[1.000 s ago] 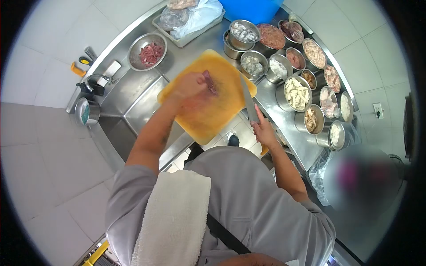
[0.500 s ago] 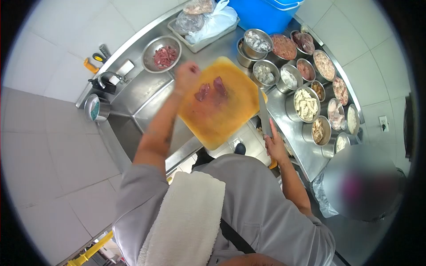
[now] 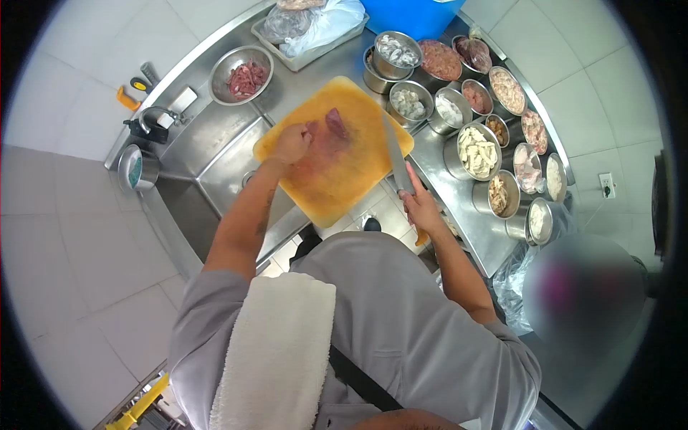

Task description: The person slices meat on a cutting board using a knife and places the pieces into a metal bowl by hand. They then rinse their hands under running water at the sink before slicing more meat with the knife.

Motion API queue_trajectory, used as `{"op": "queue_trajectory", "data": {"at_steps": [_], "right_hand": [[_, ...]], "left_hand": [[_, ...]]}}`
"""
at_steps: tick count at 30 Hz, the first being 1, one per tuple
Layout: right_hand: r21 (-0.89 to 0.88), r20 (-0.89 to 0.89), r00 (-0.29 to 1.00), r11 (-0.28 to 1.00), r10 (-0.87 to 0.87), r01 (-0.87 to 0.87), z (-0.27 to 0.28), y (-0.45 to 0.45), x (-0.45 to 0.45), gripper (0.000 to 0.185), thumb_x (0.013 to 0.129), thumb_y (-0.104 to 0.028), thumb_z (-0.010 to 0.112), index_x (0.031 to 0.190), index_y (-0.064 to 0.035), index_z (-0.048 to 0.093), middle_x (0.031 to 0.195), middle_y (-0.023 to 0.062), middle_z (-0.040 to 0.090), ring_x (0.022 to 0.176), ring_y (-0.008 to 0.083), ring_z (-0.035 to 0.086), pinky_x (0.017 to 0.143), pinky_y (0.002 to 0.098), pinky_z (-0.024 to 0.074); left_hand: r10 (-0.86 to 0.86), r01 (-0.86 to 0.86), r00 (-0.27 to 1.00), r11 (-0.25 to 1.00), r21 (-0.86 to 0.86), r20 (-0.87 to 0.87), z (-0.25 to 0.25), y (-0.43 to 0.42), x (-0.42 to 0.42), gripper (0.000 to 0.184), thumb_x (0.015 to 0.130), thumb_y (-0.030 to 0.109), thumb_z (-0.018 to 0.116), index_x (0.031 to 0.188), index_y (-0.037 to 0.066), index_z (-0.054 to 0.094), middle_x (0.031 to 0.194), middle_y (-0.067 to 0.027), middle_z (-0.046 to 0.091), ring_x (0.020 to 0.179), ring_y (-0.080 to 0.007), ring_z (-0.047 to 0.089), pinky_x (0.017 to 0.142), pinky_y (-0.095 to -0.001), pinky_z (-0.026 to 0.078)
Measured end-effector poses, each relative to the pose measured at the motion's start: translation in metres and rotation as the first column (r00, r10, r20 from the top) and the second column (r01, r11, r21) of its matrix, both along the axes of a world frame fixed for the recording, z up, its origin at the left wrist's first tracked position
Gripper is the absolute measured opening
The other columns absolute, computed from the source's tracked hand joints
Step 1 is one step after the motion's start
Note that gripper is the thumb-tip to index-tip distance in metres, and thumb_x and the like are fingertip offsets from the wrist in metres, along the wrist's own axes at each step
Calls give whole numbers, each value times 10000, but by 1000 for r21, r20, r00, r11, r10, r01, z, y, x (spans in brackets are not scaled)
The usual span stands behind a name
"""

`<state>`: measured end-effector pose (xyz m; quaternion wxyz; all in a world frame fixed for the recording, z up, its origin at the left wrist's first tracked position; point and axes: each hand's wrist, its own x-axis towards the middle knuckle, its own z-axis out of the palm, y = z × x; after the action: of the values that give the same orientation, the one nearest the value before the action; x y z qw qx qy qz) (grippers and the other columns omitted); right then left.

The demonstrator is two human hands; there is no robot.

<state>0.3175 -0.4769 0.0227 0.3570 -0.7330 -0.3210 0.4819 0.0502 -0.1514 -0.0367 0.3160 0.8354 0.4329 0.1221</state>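
On the yellow cutting board (image 3: 351, 190), my left hand (image 3: 292, 143) is closed over a dark red piece of meat that it mostly hides. Just to the right lies another piece of red meat (image 3: 336, 125), apart from my fingers. My right hand (image 3: 420, 206) is wrapped around the handle of a large kitchen knife (image 3: 395, 155). Its blade points away from me along the board's right edge. Beyond the board, a steel bowl (image 3: 215, 80) holds cut red meat strips (image 3: 247, 80).
A steel sink (image 3: 215, 154) with a faucet (image 3: 154, 113) is on the left. Several steel containers (image 3: 466, 170) of cut food line the right counter. A tray (image 3: 307, 60) of plastic bags and a blue bin (image 3: 412, 16) stand at the back. Another person's blurred head (image 3: 584, 294) is at right.
My left hand has come down from beside the bowl onto the board, over the left meat piece. My right hand still holds the knife. The view has shifted slightly.
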Motion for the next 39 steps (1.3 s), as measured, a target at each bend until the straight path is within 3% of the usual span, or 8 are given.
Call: {"op": "queue_trajectory", "data": {"at_steps": [1,7,14,16,22,29,34,39], "right_hand": [[10,-12,1000,1000,7,-7,2,4,0,822,1132,-108,592,1817,-347,206,721,-1,544,530,99,495,476,311,473],[9,33,997,998,67,-67,8,22,-4,812,1134,-118,599,1811,-363,225,708,6,546,517,108,504,488,310,481],[-28,15,985,984,175,-174,-5,37,-7,816,1119,-166,616,1795,-431,243,669,20,529,525,120,530,512,336,517],[-53,70,967,969,246,-243,-9,46,-9,825,1110,-162,606,1794,-422,226,694,107,633,560,256,641,592,429,577],[-199,472,680,819,561,-538,-19,71,-19,858,1070,-103,573,1792,-380,202,1132,342,758,1015,568,722,927,626,571],[-51,526,670,806,524,-590,-37,95,-12,823,1082,-103,585,1789,-350,244,1428,344,674,1265,521,685,1095,565,544],[-10,411,780,858,472,-514,-33,99,-6,839,1080,-78,596,1794,-345,247,1587,319,585,1457,467,599,1197,498,496],[55,441,815,895,376,-443,-44,90,9,832,1091,-71,584,1795,-365,252,1382,286,718,1140,396,740,1040,472,573]], "left_hand": [[62,-37,995,952,-305,74,10,-1,-5,226,1077,198,640,1153,25,765,962,-141,762,929,-310,734,909,-420,577],[1,270,898,788,-554,440,33,-5,-16,320,1114,317,668,1112,18,782,905,6,717,822,-113,650,756,-298,538],[104,53,973,765,-642,204,-9,-24,-8,279,1097,264,654,1167,42,810,950,-57,774,852,-179,720,787,-331,580],[-142,148,980,988,-33,141,-49,-18,-31,299,1066,244,633,1177,30,808,1066,-197,817,969,-353,786,883,-445,621],[155,-159,968,987,-4,-198,-30,-25,-53,362,975,341,722,1136,31,815,1112,-277,796,1077,-445,763,1005,-519,596],[29,-35,999,963,269,25,-40,-15,-76,247,933,216,817,1109,43,810,1023,-159,815,966,-372,780,930,-475,616],[-49,49,999,986,-157,7,-30,-6,-70,225,909,146,852,1092,25,802,1003,-128,797,910,-225,751,883,-357,596],[-62,116,969,969,-217,240,5,-30,-36,201,955,141,839,1119,34,794,1003,-60,792,917,-151,723,866,-341,585]]}}
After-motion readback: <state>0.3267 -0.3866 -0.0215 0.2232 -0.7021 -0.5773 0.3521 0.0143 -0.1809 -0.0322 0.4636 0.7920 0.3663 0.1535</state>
